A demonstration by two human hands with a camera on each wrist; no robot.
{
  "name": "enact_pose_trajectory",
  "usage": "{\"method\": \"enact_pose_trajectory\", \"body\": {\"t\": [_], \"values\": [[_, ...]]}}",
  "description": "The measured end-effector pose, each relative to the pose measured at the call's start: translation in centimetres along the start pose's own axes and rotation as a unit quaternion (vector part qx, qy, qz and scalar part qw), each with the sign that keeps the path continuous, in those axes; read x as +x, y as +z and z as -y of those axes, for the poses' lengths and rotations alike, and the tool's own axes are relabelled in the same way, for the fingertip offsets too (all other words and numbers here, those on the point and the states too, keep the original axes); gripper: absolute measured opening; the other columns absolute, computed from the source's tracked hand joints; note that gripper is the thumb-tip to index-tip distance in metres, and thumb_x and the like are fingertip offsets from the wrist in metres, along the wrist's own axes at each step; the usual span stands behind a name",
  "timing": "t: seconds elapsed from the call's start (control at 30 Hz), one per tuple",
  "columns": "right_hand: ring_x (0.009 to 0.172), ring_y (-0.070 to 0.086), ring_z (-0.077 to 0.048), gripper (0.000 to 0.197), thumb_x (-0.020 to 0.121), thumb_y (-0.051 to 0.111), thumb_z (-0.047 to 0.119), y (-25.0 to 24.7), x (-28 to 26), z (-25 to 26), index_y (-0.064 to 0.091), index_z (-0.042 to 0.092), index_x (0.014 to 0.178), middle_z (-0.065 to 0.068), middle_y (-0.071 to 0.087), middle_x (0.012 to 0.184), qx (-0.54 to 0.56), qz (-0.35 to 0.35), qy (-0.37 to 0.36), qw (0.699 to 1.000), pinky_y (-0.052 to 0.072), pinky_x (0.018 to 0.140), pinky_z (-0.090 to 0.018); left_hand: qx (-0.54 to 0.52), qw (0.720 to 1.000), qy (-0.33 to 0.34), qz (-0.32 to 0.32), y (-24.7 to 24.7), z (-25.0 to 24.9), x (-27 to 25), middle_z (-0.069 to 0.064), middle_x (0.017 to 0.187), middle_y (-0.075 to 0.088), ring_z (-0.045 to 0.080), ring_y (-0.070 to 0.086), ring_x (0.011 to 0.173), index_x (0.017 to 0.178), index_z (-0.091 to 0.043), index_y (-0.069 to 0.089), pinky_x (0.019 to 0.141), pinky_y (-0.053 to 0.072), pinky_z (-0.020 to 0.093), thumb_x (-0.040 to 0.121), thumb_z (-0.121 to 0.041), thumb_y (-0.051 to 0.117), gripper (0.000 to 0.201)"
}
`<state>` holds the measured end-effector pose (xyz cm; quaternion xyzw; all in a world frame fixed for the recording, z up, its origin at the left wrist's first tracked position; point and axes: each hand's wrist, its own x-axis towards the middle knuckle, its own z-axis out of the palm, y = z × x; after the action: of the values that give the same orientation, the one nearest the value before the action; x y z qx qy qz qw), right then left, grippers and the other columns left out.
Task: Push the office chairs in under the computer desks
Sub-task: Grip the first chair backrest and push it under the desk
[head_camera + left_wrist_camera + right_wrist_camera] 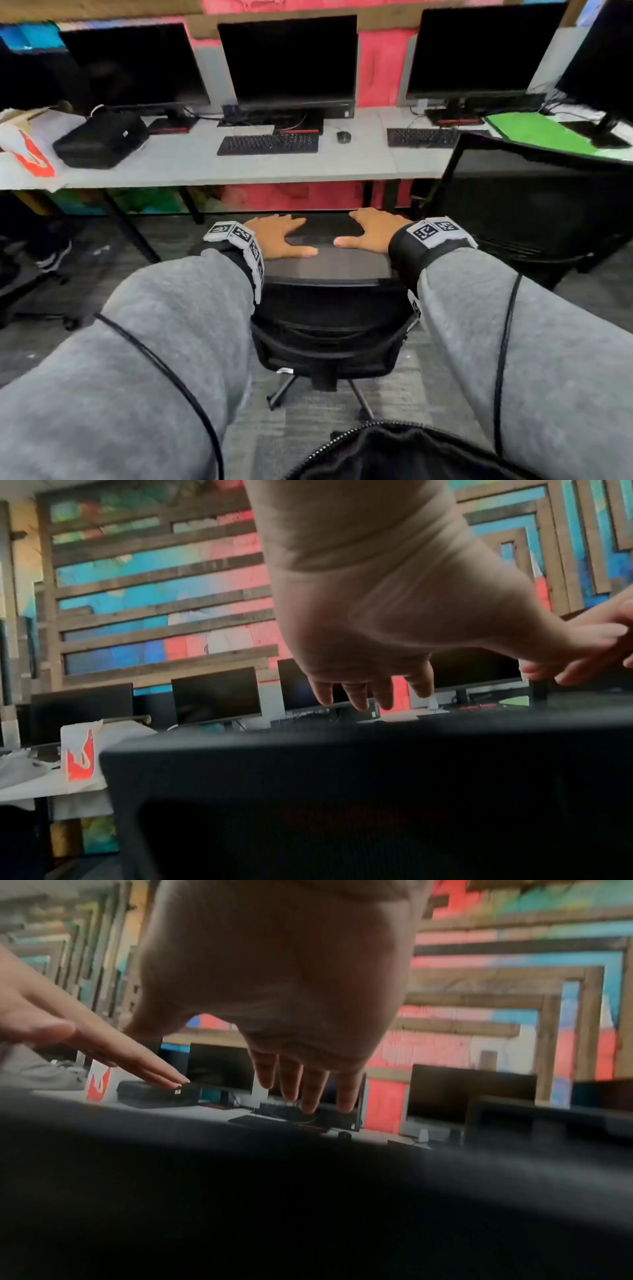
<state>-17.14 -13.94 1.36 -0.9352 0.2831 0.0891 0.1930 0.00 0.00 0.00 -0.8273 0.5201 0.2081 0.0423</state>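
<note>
Grey carpet spread under the office chair, which faced the white desk with its backrest short of the desk's front edge. The left hand and right hand lay flat over the backrest's top edge, fingers straight, slightly spread, holding nothing; contact could not be told. Beyond the fingertips, open room showed beneath the desk. Right of the right fingers, a second chair stood near.
</note>
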Motion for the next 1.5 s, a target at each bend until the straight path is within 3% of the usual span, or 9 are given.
{"method": "enact_pose_trajectory", "body": {"t": [0.1, 0.2, 0.4, 0.57, 0.73, 1.03, 1.23, 1.4, 1.5], "values": [[0.140, 0.036, -0.026, 0.083, 0.084, 0.045, 0.067, 2.3, -0.5, -0.6, 0.035, 0.014, 0.148, -0.010, 0.036, 0.154, 0.019, 0.061, 0.000, 0.998, 0.028, 0.114, -0.037, -0.038, 0.996, -0.021, 0.076, 1.8, -0.2, -0.3, 0.002, 0.160, 0.023, 0.025, 0.023, 0.146, 0.151, -0.039, 0.013, 0.118, 0.019, 0.045, 0.059, -0.092, 0.031, 0.108], [0.109, 0.060, -0.026, 0.070, 0.080, 0.043, 0.072, 3.4, -1.2, -1.0, 0.066, 0.017, 0.117, -0.006, 0.068, 0.112, -0.005, 0.028, -0.038, 0.999, 0.046, 0.092, -0.036, -0.030, 0.996, -0.019, 0.078, 2.7, -0.4, -0.4, 0.005, 0.152, 0.040, 0.030, 0.038, 0.138, 0.148, -0.039, 0.029, 0.113, 0.027, 0.042, 0.074, -0.082, 0.030, 0.085], [0.072, 0.057, -0.024, 0.066, 0.072, 0.043, 0.079, 2.7, -1.6, -1.2, 0.067, 0.019, 0.080, -0.002, 0.064, 0.073, -0.135, -0.016, -0.124, 0.983, 0.044, 0.065, -0.033, -0.014, 0.996, 0.087, 0.031, 2.0, -1.3, -1.2, 0.003, 0.104, 0.071, 0.022, 0.064, 0.095, 0.114, -0.030, 0.067, 0.087, 0.048, 0.037, 0.061, -0.088, 0.036, 0.085], [0.061, 0.050, -0.022, 0.065, 0.075, 0.039, 0.080, 1.1, -0.2, -1.7, 0.059, 0.017, 0.070, 0.003, 0.045, 0.053, -0.224, -0.019, -0.149, 0.963, 0.034, 0.056, -0.029, 0.027, 0.992, 0.124, 0.000, 0.5, -1.4, 0.5, 0.001, 0.068, 0.069, 0.010, 0.058, 0.062, 0.077, -0.020, 0.072, 0.064, 0.045, 0.028, 0.065, -0.078, 0.055, 0.061], [0.061, 0.048, -0.023, 0.071, 0.078, 0.028, 0.079, 0.2, 2.0, -2.2, 0.058, 0.016, 0.066, 0.001, 0.044, 0.053, -0.257, -0.028, -0.141, 0.956, 0.029, 0.052, -0.028, 0.045, 0.991, 0.123, 0.000, -0.3, -0.8, 3.0, 0.006, 0.046, 0.041, 0.021, 0.039, 0.046, 0.047, -0.012, 0.050, 0.055, 0.038, 0.035, 0.071, -0.079, 0.045, 0.072], [0.080, 0.062, -0.028, 0.083, 0.076, 0.026, 0.081, 0.7, 6.3, -4.1, 0.069, 0.011, 0.089, -0.003, 0.053, 0.069, -0.209, -0.078, -0.035, 0.974, 0.035, 0.059, -0.031, 0.095, 0.994, 0.048, -0.039, -0.7, -0.6, 6.7, 0.004, 0.066, 0.062, 0.023, 0.060, 0.066, 0.085, -0.012, 0.072, 0.063, 0.047, 0.035, 0.072, -0.085, 0.021, 0.090], [0.068, 0.050, -0.024, 0.079, 0.076, 0.027, 0.081, -0.6, 10.2, -5.0, 0.064, 0.011, 0.082, -0.003, 0.052, 0.068, -0.200, -0.096, -0.040, 0.974, 0.037, 0.059, -0.033, 0.146, 0.984, 0.040, -0.089, -2.2, 0.1, 9.8, 0.003, 0.054, 0.047, 0.025, 0.052, 0.060, 0.057, -0.012, 0.053, 0.058, 0.038, 0.034, 0.075, -0.081, 0.027, 0.076], [0.064, 0.048, -0.023, 0.073, 0.079, 0.025, 0.080, -1.2, 13.5, -2.9, 0.056, 0.014, 0.073, -0.001, 0.047, 0.062, -0.193, -0.107, -0.058, 0.974, 0.032, 0.055, -0.031, 0.164, 0.983, -0.009, -0.083, -3.9, 3.6, 12.1, 0.007, 0.067, 0.063, 0.028, 0.059, 0.070, 0.087, -0.011, 0.074, 0.060, 0.039, 0.033, 0.067, -0.087, 0.020, 0.095], [0.053, 0.041, -0.018, 0.074, 0.079, 0.024, 0.080, -1.1, 14.9, -1.5, 0.056, 0.014, 0.070, 0.001, 0.042, 0.057, -0.184, -0.108, -0.077, 0.974, 0.025, 0.047, -0.029, 0.147, 0.984, -0.034, -0.098, -3.9, 5.3, 12.2, 0.004, 0.063, 0.059, 0.027, 0.057, 0.068, 0.082, -0.012, 0.073, 0.061, 0.041, 0.034, 0.056, -0.088, 0.012, 0.101]]}}
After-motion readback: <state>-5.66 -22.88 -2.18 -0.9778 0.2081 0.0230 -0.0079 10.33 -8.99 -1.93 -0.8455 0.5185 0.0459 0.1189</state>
